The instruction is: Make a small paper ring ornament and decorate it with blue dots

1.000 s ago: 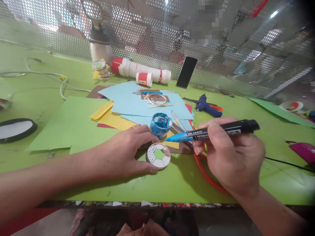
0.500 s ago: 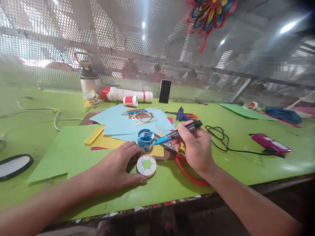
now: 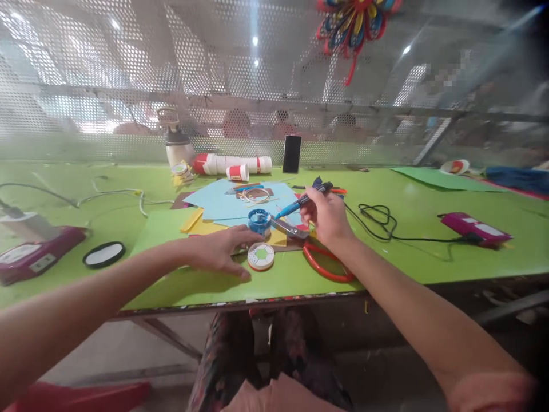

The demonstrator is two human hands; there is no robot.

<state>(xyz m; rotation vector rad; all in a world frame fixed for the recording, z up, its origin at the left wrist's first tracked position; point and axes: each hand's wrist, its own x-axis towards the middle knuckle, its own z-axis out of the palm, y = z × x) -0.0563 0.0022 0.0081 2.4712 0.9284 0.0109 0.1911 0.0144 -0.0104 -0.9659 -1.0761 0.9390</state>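
Observation:
My left hand [image 3: 218,250] lies flat on the green table [image 3: 403,252], its fingers against a small round cardboard ring [image 3: 261,256] with white segments and a green centre. My right hand [image 3: 326,216] grips a black marker with a blue tip [image 3: 302,200], held above the table and pointing left toward a blue-painted ring [image 3: 259,221]. Scissors with red handles [image 3: 319,258] lie just under my right hand.
Light blue paper [image 3: 223,203], yellow paper [image 3: 201,224] and green paper [image 3: 158,229] cover the middle. At the back stand a phone [image 3: 292,154], a white-and-red tube [image 3: 234,164] and a bottle [image 3: 174,143]. A black cable [image 3: 381,220] runs to a magenta device [image 3: 474,228]. Another magenta device [image 3: 34,252] and a black oval [image 3: 104,254] lie left.
The view has pulled back and tilted up, so the table looks smaller and its front edge and my lap show. My right hand lifted the marker away from the cardboard ring.

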